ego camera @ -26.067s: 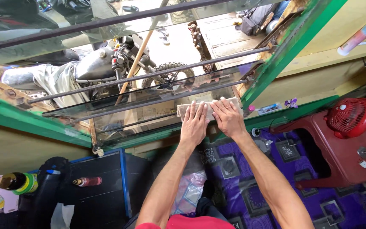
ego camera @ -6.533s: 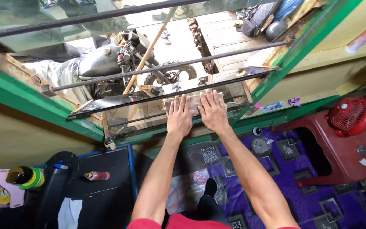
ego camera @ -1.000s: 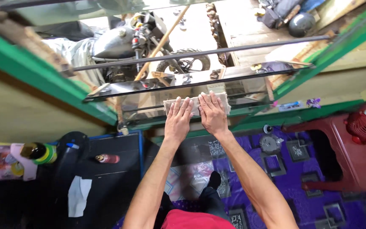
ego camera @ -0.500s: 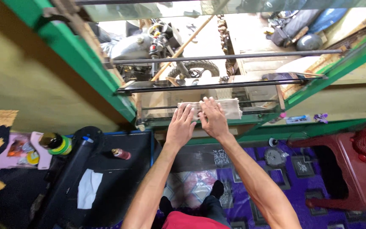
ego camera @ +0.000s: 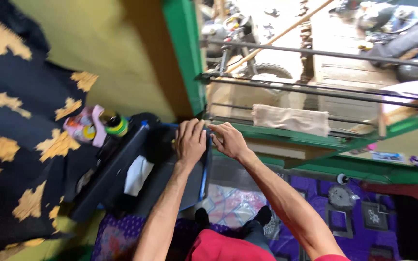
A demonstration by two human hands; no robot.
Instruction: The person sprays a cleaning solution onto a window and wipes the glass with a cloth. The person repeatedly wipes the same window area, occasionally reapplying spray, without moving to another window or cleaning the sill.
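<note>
My left hand [ego camera: 190,140] lies palm down on the far corner of a black case with a blue rim [ego camera: 163,186], fingers together; whatever is under the palm is hidden. My right hand [ego camera: 228,140] hovers just beside it at the case's blue edge, fingers loosely curled and holding nothing. A beige cloth [ego camera: 290,119] lies by itself on a glass louvre slat [ego camera: 344,99] of the green-framed window [ego camera: 186,58], to the right of both hands.
A white paper [ego camera: 138,175] lies on the case. A dark bottle with a green and yellow band [ego camera: 113,123] stands left of it, by a dark curtain with gold patches [ego camera: 10,111]. Outside the window bars stands a motorcycle [ego camera: 240,38]. A purple patterned mat [ego camera: 359,212] covers the floor.
Both hands have come off the cloth and dropped down and left to the black case. The cloth stays on the slat. My view has swung left.
</note>
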